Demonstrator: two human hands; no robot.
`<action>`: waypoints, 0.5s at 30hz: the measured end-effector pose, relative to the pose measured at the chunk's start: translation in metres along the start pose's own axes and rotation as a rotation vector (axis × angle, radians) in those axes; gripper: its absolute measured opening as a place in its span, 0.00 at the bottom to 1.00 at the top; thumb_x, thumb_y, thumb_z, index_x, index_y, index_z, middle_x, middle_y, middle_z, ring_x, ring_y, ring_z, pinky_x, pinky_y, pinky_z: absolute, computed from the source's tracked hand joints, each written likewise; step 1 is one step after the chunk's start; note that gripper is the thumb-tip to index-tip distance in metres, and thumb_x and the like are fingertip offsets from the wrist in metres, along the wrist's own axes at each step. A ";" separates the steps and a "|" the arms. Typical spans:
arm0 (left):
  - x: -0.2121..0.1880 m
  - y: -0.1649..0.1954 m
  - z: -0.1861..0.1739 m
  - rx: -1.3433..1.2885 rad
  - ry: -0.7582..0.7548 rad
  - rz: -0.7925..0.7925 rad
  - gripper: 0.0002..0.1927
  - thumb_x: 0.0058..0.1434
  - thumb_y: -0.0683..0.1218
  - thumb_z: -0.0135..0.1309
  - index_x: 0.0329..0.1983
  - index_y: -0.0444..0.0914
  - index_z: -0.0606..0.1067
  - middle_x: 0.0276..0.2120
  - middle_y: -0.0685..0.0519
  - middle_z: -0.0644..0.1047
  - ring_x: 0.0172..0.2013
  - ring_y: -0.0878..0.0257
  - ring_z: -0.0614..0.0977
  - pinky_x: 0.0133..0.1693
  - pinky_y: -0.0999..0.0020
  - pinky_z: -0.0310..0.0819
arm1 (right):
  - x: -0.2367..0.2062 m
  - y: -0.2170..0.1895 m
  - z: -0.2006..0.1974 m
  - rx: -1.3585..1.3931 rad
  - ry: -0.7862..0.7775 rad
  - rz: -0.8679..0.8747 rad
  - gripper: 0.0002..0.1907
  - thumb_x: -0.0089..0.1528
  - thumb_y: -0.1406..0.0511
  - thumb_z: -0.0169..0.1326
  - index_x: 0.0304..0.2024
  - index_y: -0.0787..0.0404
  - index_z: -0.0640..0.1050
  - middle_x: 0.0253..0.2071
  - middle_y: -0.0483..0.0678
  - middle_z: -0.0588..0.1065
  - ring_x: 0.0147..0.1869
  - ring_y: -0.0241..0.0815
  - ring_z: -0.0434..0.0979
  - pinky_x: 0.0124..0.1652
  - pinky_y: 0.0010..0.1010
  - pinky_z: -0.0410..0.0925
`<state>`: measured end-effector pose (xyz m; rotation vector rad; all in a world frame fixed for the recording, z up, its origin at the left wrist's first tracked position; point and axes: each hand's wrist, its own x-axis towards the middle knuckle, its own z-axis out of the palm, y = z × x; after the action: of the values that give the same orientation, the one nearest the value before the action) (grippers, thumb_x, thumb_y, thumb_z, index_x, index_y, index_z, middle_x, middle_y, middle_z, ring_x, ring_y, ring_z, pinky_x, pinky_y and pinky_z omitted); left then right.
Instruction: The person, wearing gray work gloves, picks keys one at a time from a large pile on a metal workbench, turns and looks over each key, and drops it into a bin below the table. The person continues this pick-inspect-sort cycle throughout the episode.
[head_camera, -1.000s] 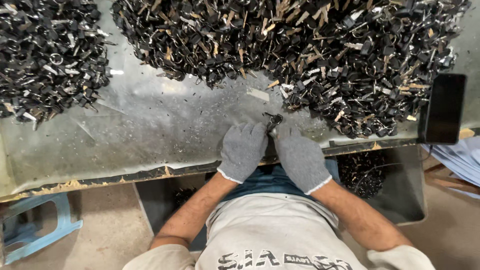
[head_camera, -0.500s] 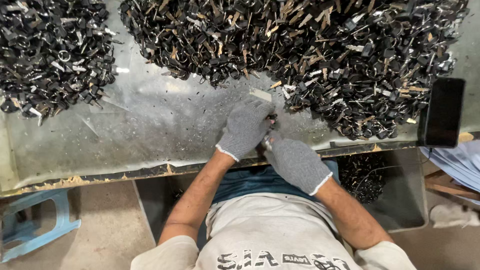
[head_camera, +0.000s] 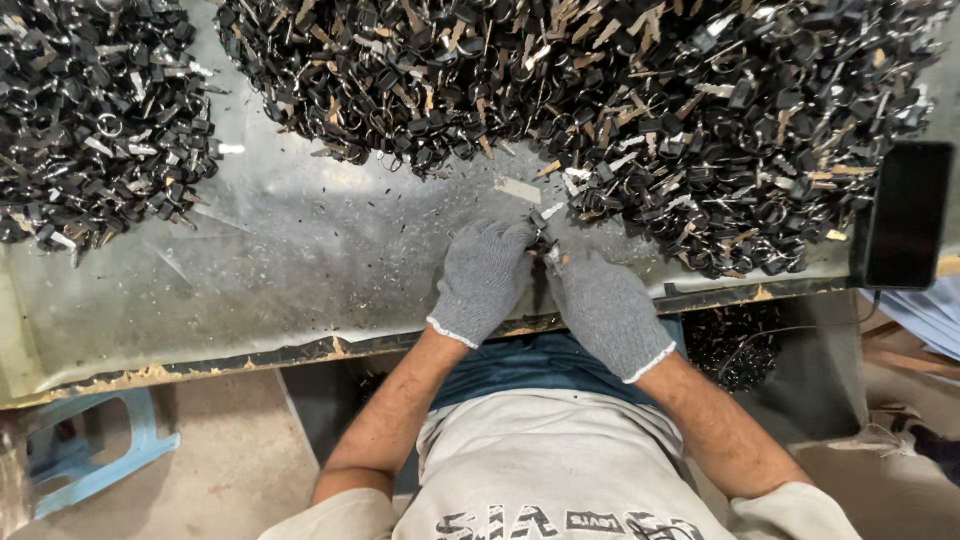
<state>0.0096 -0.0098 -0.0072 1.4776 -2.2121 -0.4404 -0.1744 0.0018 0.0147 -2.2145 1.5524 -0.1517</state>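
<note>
Left hand: your left hand (head_camera: 483, 278) wears a grey knit glove and rests on the desk (head_camera: 300, 260); its fingers are curled and pinch one side of the small dark part (head_camera: 541, 240)
Right hand: your right hand (head_camera: 605, 308), also in a grey glove, meets the left one at the fingertips and grips the same small dark part from the other side
Small part: it sits between your two hands, just in front of the near edge of the big pile (head_camera: 600, 100); it is black with a bit of bright metal, too small to tell more
Big pile: many black and metal pieces with rings, heaped across the far side of the desk, touching almost your fingertips
Second pile: a smaller heap (head_camera: 95, 115) of the same pieces lies at far left, well apart from your hands
Desk: grey metal sheet, scratched, with dark crumbs on it
Phone: a black phone (head_camera: 905, 215) lies at the right edge of the desk
Stool: a blue stool (head_camera: 100, 455) stands on the floor at lower left
</note>
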 end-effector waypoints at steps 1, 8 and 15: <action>0.000 -0.001 0.000 -0.010 0.002 0.004 0.12 0.54 0.45 0.60 0.41 0.39 0.76 0.36 0.47 0.78 0.42 0.46 0.79 0.46 0.50 0.72 | 0.001 0.001 -0.001 0.030 -0.045 -0.007 0.18 0.67 0.59 0.51 0.52 0.67 0.72 0.30 0.59 0.78 0.28 0.57 0.81 0.26 0.44 0.74; -0.001 -0.007 0.004 0.016 -0.002 0.116 0.15 0.57 0.43 0.58 0.48 0.36 0.74 0.42 0.44 0.78 0.45 0.45 0.77 0.49 0.49 0.70 | 0.002 -0.013 0.002 -0.217 -0.099 0.077 0.30 0.66 0.65 0.50 0.68 0.71 0.63 0.30 0.58 0.78 0.25 0.52 0.82 0.20 0.38 0.74; -0.004 0.004 -0.003 0.100 -0.087 0.127 0.17 0.56 0.42 0.57 0.49 0.35 0.75 0.42 0.43 0.79 0.44 0.46 0.79 0.47 0.50 0.71 | -0.005 -0.012 0.007 -0.290 0.026 -0.095 0.15 0.63 0.66 0.52 0.51 0.63 0.68 0.31 0.56 0.76 0.31 0.50 0.81 0.28 0.38 0.74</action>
<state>0.0093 -0.0046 -0.0036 1.3812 -2.4113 -0.3640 -0.1634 0.0117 0.0139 -2.5193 1.5674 0.0183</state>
